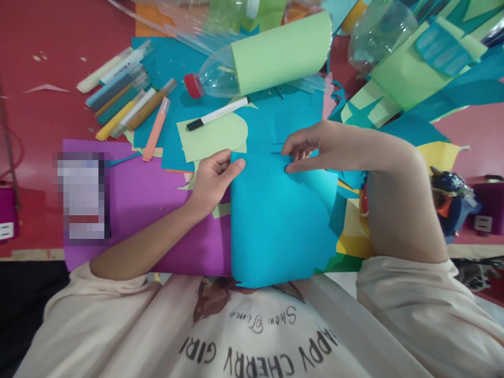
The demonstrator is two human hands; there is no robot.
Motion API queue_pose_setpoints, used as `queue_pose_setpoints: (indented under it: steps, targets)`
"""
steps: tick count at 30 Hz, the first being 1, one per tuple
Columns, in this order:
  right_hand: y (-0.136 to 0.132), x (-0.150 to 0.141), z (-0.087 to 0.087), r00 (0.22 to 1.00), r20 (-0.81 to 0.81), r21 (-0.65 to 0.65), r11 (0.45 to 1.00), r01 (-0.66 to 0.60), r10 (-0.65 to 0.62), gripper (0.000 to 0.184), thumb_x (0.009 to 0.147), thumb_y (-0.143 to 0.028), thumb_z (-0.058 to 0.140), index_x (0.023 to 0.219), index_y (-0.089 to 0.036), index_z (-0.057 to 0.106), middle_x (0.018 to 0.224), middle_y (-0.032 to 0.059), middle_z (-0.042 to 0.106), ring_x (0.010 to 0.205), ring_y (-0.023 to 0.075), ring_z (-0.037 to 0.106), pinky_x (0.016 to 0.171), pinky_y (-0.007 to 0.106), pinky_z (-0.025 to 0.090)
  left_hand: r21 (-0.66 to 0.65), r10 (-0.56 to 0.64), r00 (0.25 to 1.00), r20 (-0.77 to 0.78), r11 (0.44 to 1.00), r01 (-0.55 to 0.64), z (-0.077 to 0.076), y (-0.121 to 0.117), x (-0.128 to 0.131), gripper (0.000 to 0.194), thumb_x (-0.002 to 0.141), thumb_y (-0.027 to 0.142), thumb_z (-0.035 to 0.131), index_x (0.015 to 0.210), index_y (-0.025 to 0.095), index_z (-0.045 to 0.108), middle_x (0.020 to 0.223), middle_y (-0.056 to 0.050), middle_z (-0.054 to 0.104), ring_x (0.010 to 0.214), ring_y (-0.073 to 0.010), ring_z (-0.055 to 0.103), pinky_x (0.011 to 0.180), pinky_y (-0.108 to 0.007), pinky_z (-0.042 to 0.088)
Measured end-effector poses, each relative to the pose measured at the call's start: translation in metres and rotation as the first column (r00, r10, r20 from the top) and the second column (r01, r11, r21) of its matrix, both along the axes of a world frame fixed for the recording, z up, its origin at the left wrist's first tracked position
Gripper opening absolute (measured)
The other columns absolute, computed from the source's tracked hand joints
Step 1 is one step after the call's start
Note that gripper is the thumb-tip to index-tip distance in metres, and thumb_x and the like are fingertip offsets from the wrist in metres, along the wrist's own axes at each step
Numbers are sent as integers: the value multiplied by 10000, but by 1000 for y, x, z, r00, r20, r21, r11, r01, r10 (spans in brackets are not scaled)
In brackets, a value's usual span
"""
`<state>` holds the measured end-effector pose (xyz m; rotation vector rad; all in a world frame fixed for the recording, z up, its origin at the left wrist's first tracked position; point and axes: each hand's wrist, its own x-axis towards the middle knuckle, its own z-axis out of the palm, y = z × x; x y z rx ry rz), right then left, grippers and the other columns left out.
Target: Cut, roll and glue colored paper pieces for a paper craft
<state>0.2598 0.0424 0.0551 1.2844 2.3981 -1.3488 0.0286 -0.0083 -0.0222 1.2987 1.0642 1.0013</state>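
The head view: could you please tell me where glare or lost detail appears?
In the head view, sheen brightens the upper right of the blue paper in the left hand; also in the head view, the rectangular object at left is heavily pixelated.

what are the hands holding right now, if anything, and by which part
The left hand pinches the blue paper at its upper left corner; the right hand is at its top edge, grip unclear.

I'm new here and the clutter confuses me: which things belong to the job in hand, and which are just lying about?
Seemingly in use:
blue sheet, its upper left corner pinched by the left hand; right hand at its top edge

Apparently lying about:
coloured markers
black-capped marker
green-wrapped bottle
purple sheet
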Motion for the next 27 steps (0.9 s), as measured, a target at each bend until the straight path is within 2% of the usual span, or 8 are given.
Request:
queue_pose_setpoints:
  steps: [3,8,18,22,27]
  targets:
    - [1,2,3,1000,-17,-30,1000,2,-2,219,830,-396,607,845,-187,671,820,51,692,763,195,623,661,304,443,24,18,1000,-8,1000,-18,1,-1,0,562,790,551,692,546,206,321,499,78,216,448,-67,194,437,-260,169]
    - [1,3,0,998,-64,-25,1000,-15,13,219,842,-395,590,779,-193,650,754,30,677,706,173,596,607,294,406,44,50,998,-47,998,-48,3,-2,0,565,792,530,693,536,204,309,505,73,218,456,-70,196,444,-265,184]
    - [-2,4,1,997,-55,22,999,-44,45,245,889,-370,564,754,-187,655,664,9,597,622,135,504,593,289,366,90,47,998,-40,995,-43,5,-2,-1,554,811,500,689,533,201,315,496,75,213,451,-68,178,437,-266,175]
    - [-2,6,2,996,-20,21,996,-85,85,302,922,-422,533,775,-196,668,651,-9,553,602,120,449,586,288,351,83,48,999,-18,995,-46,3,-2,-1,560,798,516,698,534,201,318,501,77,201,453,-67,169,433,-262,174]
    - [-2,8,2,992,-61,-1,994,-114,114,336,936,-460,504,797,-203,671,640,-14,541,578,112,432,555,284,335,60,59,997,-42,997,-56,3,-4,-1,568,790,542,694,536,201,318,503,72,225,452,-68,190,432,-265,177]
